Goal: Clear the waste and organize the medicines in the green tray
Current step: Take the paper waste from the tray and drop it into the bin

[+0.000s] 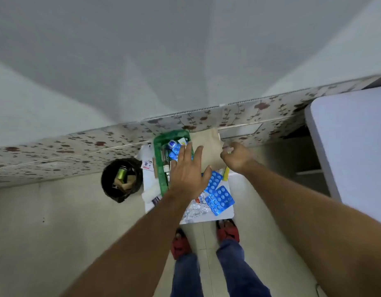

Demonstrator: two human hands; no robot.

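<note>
A green tray (161,168) stands on a small white table (226,213) and holds blue-and-white medicine packs (173,146). My left hand (187,174) hovers flat over the tray's right side, fingers spread, holding nothing. A beige paper bag (206,144) lies at the tray's far right. My right hand (235,156) is curled at the bag's right edge; whether it pinches the bag is unclear. Blue blister strips (219,196) and silver foil strips (196,211) lie on the table near me.
A black bin (121,180) with a green can and cardboard scraps stands on the floor left of the table. Paper leaflets (147,163) lie left of the tray. A floral-patterned wall runs behind. A white surface (352,146) fills the right. My feet are below the table.
</note>
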